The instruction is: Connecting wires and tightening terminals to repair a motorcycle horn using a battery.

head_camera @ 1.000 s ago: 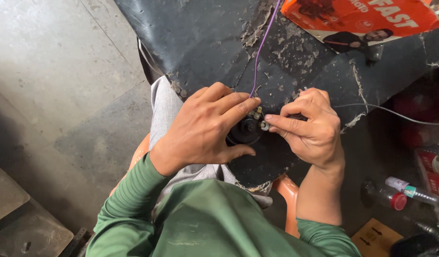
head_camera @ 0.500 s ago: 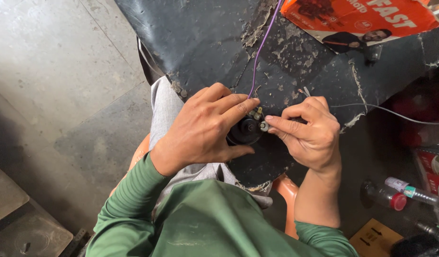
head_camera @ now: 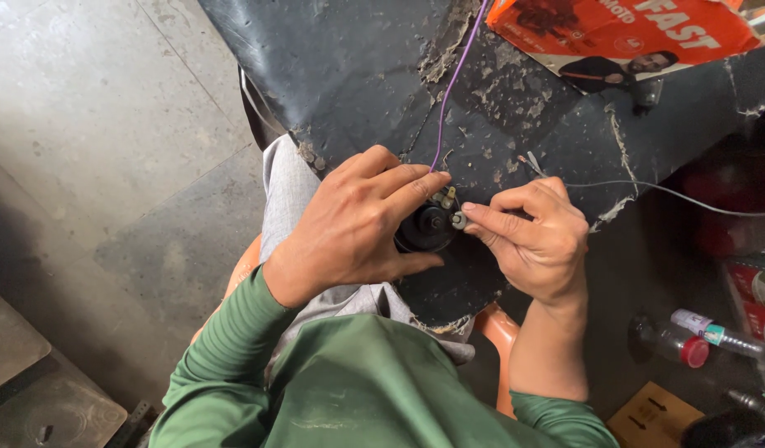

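Left hand [head_camera: 349, 228] clamped round small black round part [head_camera: 426, 228], frame centre. Right hand [head_camera: 538, 241] fingers [head_camera: 482, 217] pinched shut on tiny fitting [head_camera: 459, 220]. Likely dropped if pinch slackened; purple wire [head_camera: 453, 87] possibly snagged.

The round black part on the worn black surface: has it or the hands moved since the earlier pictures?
Nothing has visibly changed. The left hand still clasps the round black part, the right hand still pinches the small fitting at its edge, and the purple wire still runs up from it.
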